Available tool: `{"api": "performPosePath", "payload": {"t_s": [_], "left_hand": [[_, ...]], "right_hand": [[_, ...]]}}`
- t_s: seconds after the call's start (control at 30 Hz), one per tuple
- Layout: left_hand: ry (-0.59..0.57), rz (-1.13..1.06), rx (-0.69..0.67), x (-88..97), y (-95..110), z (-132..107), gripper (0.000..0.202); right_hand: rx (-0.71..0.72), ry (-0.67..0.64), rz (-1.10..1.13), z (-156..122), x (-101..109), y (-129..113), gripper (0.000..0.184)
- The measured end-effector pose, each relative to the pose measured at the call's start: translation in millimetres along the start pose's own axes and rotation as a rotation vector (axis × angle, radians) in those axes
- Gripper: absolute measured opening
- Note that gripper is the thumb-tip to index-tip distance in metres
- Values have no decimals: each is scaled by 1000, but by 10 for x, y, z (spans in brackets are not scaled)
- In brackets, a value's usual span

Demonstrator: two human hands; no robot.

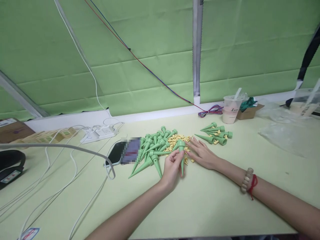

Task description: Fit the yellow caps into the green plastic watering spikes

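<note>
My left hand [171,168] grips a green plastic watering spike [182,148], its capped end up and its point toward me. The fingers of my right hand [203,155] are spread flat at the right edge of a heap of small yellow plastic pieces [172,141]. Whether a piece is under those fingertips is hidden. Left of the heap lies a pile of similar green spikes [152,144], pointing various ways. Beyond my right hand is a smaller group of green spikes [216,136], several with yellow pieces at their capped ends.
A phone [116,152] and a blurred-out flat thing [131,151] border the pile on the left. White cables [75,160] cross the table's left side near a power strip [100,132]. A drink cup [230,110], a small carton [247,112] and plastic bags [280,133] stand right.
</note>
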State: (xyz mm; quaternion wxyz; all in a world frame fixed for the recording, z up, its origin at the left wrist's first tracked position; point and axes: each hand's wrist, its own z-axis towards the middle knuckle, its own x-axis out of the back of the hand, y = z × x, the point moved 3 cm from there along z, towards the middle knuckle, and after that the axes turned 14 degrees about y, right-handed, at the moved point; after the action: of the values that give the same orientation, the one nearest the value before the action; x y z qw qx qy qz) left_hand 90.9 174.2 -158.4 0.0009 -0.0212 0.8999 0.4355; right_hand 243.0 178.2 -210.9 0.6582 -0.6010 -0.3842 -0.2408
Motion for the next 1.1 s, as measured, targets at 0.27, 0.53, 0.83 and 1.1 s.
{"api": "performPosePath", "payload": {"t_s": [0.27, 0.53, 0.83, 1.1], "left_hand": [[24, -66, 86, 28, -39, 69, 51], [29, -73, 98, 29, -33, 87, 50], [9, -64, 95, 28, -44, 97, 48], [11, -61, 104, 36, -9, 83, 48]], "right_hand": [[2, 152, -7, 182, 7, 60, 44], [-12, 170, 17, 305, -73, 183, 30], [-75, 169, 98, 324, -30, 223, 21], [-151, 238, 306, 313, -25, 251, 21]]}}
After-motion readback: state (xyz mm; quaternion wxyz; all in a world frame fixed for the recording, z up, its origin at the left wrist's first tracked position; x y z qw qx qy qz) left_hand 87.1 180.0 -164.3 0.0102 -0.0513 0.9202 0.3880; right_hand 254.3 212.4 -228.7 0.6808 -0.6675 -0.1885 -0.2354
